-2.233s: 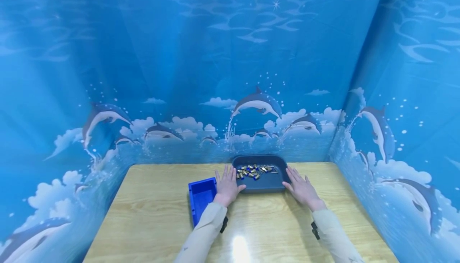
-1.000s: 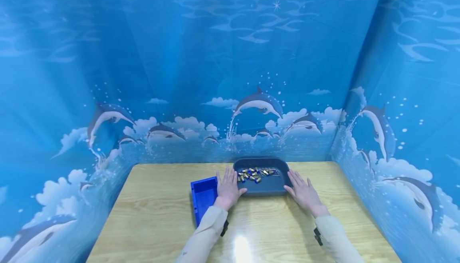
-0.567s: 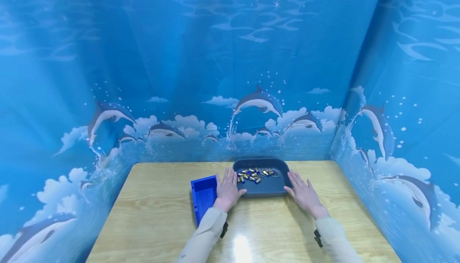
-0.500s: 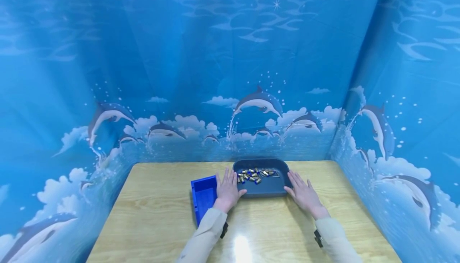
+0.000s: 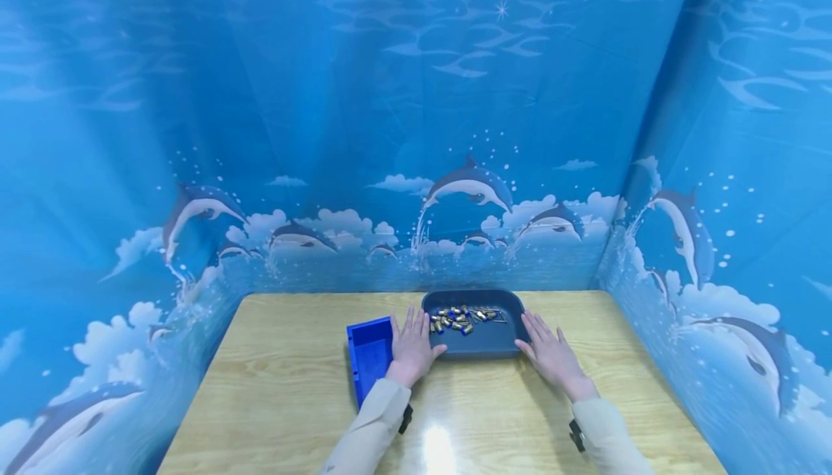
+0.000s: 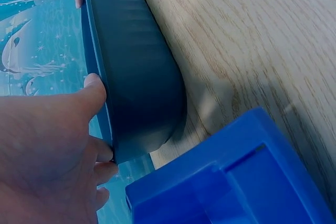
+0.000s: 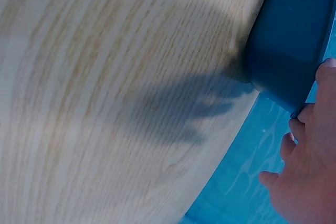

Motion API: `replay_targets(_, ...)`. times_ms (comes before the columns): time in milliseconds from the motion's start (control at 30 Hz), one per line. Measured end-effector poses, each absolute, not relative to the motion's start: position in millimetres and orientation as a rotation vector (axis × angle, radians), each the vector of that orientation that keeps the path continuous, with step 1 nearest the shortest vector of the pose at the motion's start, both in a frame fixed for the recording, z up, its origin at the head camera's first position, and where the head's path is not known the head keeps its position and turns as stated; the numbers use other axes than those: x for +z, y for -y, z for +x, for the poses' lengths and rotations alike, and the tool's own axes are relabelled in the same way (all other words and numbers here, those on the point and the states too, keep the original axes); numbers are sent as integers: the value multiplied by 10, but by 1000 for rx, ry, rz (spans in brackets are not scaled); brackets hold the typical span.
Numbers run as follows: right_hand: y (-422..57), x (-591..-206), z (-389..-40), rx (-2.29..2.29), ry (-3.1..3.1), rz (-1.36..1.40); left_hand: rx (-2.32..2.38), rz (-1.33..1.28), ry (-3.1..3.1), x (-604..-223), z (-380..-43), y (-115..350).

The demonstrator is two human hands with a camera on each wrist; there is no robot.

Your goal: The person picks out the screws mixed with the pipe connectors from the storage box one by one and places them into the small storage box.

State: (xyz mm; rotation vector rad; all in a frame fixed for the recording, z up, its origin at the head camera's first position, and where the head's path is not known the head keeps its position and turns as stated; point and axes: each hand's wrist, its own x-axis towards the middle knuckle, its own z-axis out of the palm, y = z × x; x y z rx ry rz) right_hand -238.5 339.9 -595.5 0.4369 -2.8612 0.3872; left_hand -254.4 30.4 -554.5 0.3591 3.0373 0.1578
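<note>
A dark grey-blue tray (image 5: 481, 345) stands near the table's back edge. Lying in its left and middle part are several brass-coloured cylindrical pieces (image 5: 467, 329), some with blue ends, and thin metal pins or screws (image 5: 499, 316). My left hand (image 5: 412, 346) touches the tray's left end with outstretched fingers; in the left wrist view its thumb (image 6: 93, 92) lies at the rim. At the opposite end, my right hand (image 5: 551, 356) touches the rim, fingers extended and thumb toward the front corner. Neither hand holds any of the small pieces.
A blue plastic bin (image 5: 372, 361) sits just left of the tray, partly hidden by my left hand and sleeve. The wood-grain table (image 5: 279, 388) is enclosed by a blue dolphin-print curtain (image 5: 351, 99) at the back and sides.
The tray has come slightly toward me from the back edge, both hands staying at its ends. Over the last half second hardly anything has moved.
</note>
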Motion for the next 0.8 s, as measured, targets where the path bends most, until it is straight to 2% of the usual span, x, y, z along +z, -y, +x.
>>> replay_targets(800, -3390, -6030, -2279, 401, 2837, 424, 159, 379, -3052, -5560, -2441, -269)
